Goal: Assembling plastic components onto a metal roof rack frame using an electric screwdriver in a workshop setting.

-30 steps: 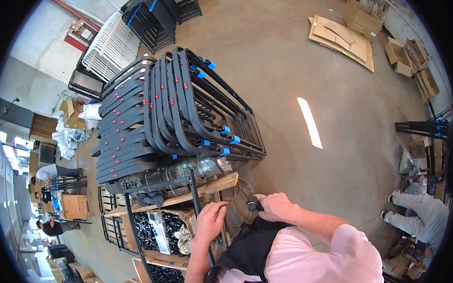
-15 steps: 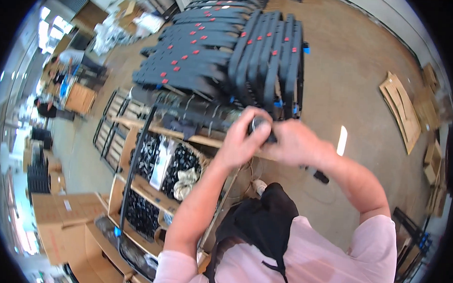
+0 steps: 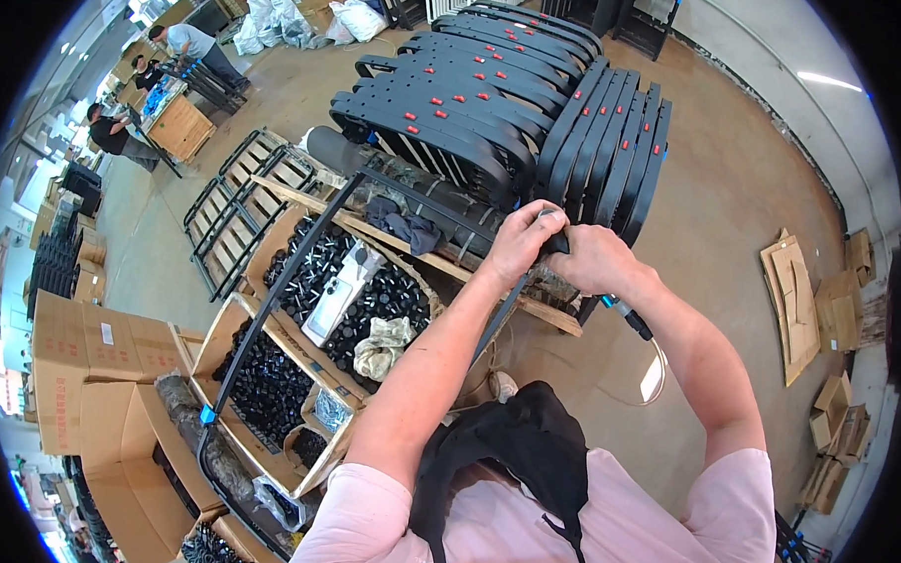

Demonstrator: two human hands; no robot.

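My left hand point(image 3: 521, 246) is closed at the corner of a bent black tube frame point(image 3: 290, 276), which reaches down to the left over the crates. Right against it, my right hand point(image 3: 598, 262) is wrapped round a black hand tool point(image 3: 630, 318) with a thin hose, whose back end sticks out below the wrist. The hands meet at a dark piece point(image 3: 555, 243); my fingers hide most of it and the tool's tip. A blue clip point(image 3: 208, 415) sits on the frame's lower left part.
Beyond my hands stand stacked dark frames point(image 3: 477, 79) with red pieces. Below the held frame, wooden crates point(image 3: 294, 351) hold black knob-like parts, a white box and a glove point(image 3: 384, 347). Open cartons point(image 3: 118, 419) stand left; flat cardboard point(image 3: 792, 308) lies right. Several people work far left.
The view has shifted, bringing the crates and the tool's hose into fuller sight. My hands stay together; the round dark end seen in my left hand is now mostly covered.
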